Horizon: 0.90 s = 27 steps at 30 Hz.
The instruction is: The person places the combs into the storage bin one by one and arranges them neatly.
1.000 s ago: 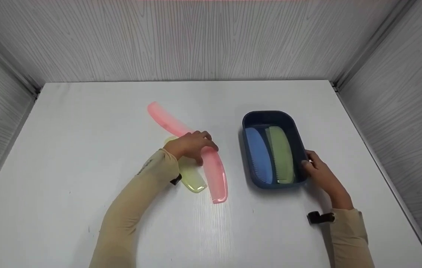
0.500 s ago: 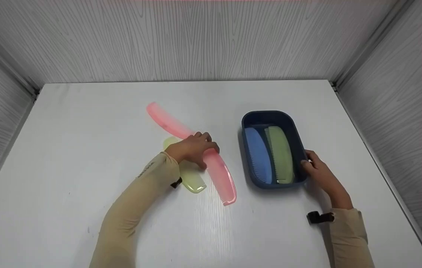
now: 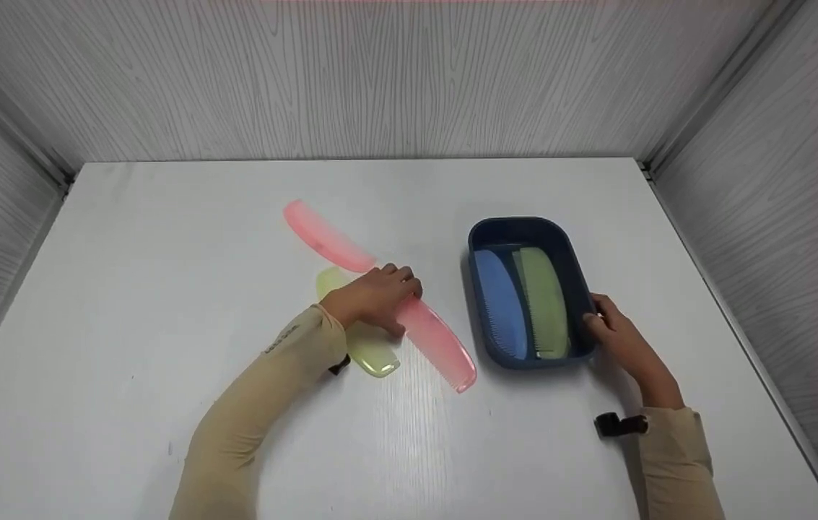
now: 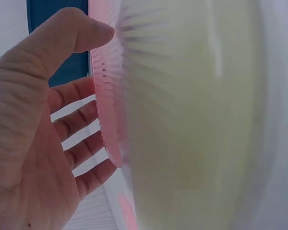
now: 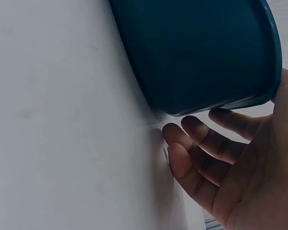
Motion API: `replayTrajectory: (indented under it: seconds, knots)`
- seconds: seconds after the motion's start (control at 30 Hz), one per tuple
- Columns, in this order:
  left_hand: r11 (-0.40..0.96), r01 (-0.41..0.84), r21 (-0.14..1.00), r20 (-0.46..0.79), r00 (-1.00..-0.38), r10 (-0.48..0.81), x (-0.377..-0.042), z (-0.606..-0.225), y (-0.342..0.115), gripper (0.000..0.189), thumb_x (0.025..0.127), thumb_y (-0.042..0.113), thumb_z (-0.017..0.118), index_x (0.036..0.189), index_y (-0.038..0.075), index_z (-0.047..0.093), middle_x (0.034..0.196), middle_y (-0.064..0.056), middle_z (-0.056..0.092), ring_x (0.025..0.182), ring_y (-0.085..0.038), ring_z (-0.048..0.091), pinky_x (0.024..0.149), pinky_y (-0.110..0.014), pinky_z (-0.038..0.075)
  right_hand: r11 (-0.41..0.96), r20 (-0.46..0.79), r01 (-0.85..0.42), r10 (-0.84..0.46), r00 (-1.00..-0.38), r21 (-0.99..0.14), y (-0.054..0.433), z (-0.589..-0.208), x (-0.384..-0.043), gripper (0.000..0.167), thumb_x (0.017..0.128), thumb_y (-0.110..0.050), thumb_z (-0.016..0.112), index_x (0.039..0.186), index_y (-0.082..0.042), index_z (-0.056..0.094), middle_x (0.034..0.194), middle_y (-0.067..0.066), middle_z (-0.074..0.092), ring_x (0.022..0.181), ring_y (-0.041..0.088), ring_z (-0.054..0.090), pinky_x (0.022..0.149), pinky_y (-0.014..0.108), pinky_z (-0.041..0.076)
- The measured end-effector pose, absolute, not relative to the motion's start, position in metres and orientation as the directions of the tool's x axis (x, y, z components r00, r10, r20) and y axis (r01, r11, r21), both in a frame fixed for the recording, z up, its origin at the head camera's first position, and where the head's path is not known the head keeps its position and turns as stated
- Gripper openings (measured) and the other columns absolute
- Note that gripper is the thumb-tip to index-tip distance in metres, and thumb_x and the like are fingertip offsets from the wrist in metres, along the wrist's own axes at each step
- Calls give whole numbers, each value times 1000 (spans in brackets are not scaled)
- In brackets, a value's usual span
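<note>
With its thumb on one side and fingertips on the other, my left hand (image 3: pixel 377 297) grips a pink comb (image 3: pixel 441 345) by its upper end. In the left wrist view the pink comb (image 4: pixel 108 103) stands between thumb and fingers, its teeth near the thumb. A pale yellow comb (image 3: pixel 372 352) lies on the table, partly hidden under the left hand and wrist. My right hand (image 3: pixel 619 339) holds the dark blue bin (image 3: pixel 524 225) at its right side, thumb over the rim. Inside the bin lie a blue comb (image 3: pixel 501 303) and a green comb (image 3: pixel 547 303), side by side.
Another pink comb (image 3: pixel 325 237) lies slantwise beyond the left hand, near the yellow comb. The white table (image 3: pixel 163 289) is bounded by grey wood-grain panels (image 3: pixel 380 79) at the back and both sides.
The held pink comb's lower end has swung to the right, toward the bin, and the left hand has shifted slightly nearer. The right hand and bin stay in place.
</note>
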<state>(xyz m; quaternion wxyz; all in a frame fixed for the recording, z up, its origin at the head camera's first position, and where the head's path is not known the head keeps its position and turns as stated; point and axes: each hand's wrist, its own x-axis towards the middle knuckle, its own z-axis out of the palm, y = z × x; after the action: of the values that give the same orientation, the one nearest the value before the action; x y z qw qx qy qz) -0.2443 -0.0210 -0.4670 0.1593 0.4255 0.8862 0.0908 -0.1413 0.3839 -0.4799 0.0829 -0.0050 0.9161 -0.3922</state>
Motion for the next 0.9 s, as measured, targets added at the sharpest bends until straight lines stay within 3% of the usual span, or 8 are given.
replayTrajectory:
  seconds: [0.3,0.9]
  knots:
    - [619,710,337,-208,-585,784,-239,-466,-22,57,75,30,72,123,5,53,123,-10,53,113,-28,48,98,-43,41,707,-164,60,-80,-983,-704,385,-476,-142,50,103,-29,34,145,-4,32,139,23,46,113,27,47,93,32,39]
    - [573,680,457,-54,-622,781,-230,-455,-38,53,71,23,66,118,4,53,114,-9,57,104,-25,48,94,-38,41,708,-204,89,-80,-976,-701,386,-476,-141,52,104,-31,33,149,-6,27,142,24,43,118,30,47,94,40,40]
